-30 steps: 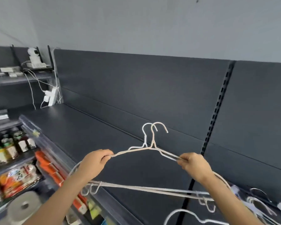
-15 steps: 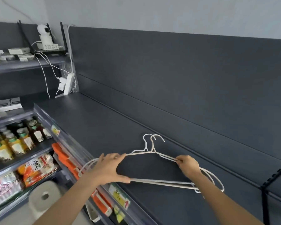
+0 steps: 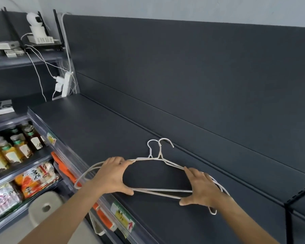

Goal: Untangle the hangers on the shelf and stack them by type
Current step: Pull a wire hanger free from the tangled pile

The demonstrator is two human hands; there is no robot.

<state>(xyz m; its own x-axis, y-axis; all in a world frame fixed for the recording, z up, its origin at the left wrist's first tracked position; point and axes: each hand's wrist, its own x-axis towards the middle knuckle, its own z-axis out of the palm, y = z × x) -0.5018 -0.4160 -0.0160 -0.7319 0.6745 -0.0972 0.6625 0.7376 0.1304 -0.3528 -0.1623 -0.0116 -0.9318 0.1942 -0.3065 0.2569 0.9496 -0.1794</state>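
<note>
From the camera on your head, you hold two thin white wire hangers (image 3: 159, 157) one on top of the other, with a hand at each end. They sit low over the long dark grey metal shelf (image 3: 113, 131), near its front edge, and the two hooks point up at the dark grey back wall (image 3: 183, 76). You cannot tell if the hangers touch the shelf. Your left hand (image 3: 111, 176) is on the left end. Its fingers (image 3: 123, 162) bend over the top wire and the thumb reaches down to the bottom bar, so the hand squeezes the hangers between them. The round left tips of the hangers stick out past the front edge of the shelf, behind your wrist. Your right hand (image 3: 202, 189) is on the right end and does the same: its fingers (image 3: 190, 171) lie close together along the top wire and the thumb is spread wide, touching the bottom bars. A small white loop hangs just below your right wrist. On the lower shelves to the left are brown bottles with green caps (image 3: 16, 147) and bright snack bags (image 3: 37, 178). A round beige plastic stool (image 3: 46, 206) stands below them. A white power strip (image 3: 66, 84) with white wires hangs at the far end of the shelf, and a small white camera (image 3: 34, 20) sits above it.
</note>
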